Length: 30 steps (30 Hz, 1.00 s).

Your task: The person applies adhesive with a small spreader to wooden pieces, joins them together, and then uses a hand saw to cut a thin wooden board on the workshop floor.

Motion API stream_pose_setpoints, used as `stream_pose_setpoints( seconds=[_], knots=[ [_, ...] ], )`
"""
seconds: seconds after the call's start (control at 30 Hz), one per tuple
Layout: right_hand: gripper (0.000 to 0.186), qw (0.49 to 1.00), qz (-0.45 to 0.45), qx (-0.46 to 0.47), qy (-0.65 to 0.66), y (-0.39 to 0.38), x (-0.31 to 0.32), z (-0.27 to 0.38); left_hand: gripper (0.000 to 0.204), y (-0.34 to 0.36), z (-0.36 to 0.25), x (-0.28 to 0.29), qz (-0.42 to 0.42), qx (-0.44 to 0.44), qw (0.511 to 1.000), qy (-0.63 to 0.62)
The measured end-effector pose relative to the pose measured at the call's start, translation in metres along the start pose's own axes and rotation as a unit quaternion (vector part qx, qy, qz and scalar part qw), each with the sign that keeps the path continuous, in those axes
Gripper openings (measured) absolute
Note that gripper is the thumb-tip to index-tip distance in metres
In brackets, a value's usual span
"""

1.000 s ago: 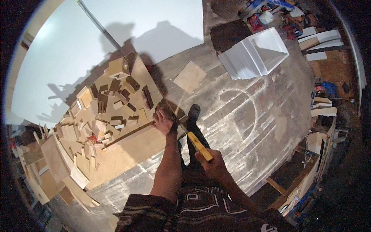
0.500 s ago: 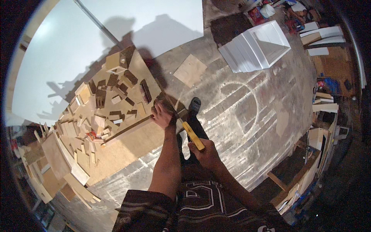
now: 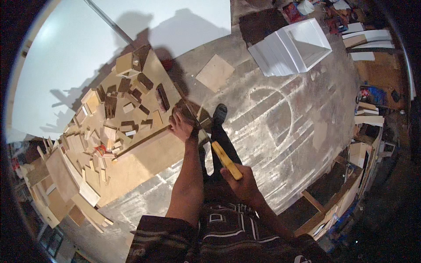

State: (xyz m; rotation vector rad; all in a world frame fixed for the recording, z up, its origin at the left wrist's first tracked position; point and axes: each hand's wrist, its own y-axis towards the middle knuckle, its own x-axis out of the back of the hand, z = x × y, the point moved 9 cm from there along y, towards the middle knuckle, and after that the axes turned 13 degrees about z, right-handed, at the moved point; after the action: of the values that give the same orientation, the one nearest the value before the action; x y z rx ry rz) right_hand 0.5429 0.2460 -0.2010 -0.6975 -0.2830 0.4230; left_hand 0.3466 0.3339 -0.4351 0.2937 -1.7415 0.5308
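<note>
My right hand [image 3: 242, 182] is closed round the yellow handle of a handsaw [image 3: 226, 160]. The saw's thin blade runs forward from the handle, past my left hand, along the right corner of the plywood worktable [image 3: 144, 163]. My left hand [image 3: 182, 128] lies with fingers spread on a piece of wood in shadow at that corner, pressing on it from above. Shadow hides the wood's outline and where the blade meets it. Just beyond my left fingers lies a dark brush-like block [image 3: 162, 98].
Wood offcuts [image 3: 110, 105] and a small wooden box [image 3: 127, 64] crowd the tabletop. A white cabinet-like box [image 3: 285, 49] and a flat square board [image 3: 215, 72] lie on the concrete floor. Timber is stacked on the right, beside an open wooden frame [image 3: 322, 206].
My right hand and the saw handle have drawn back toward me and slightly right. My left hand stays on the wood, while the view has shifted slightly.
</note>
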Motion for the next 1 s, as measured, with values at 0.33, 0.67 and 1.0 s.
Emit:
stream_pose_setpoints(
  seconds=[0.33, 0.67, 1.0],
  knots=[
    [0.034, 0.999, 0.001, 0.04, -0.018, 0.0, -0.002, 0.003, 0.059, -0.007, 0.004, 0.008, -0.04, -0.027, 0.999, 0.004],
    [0.035, 0.998, 0.008, 0.041, -0.054, 0.014, 0.008, 0.011, 0.057, -0.002, 0.008, 0.001, 0.017, -0.014, 1.0, 0.01],
    [0.03, 0.995, 0.0, 0.018, -0.095, 0.001, -0.003, -0.002, 0.052, -0.001, 0.008, -0.006, 0.052, 0.022, 0.998, -0.003]
  ],
)
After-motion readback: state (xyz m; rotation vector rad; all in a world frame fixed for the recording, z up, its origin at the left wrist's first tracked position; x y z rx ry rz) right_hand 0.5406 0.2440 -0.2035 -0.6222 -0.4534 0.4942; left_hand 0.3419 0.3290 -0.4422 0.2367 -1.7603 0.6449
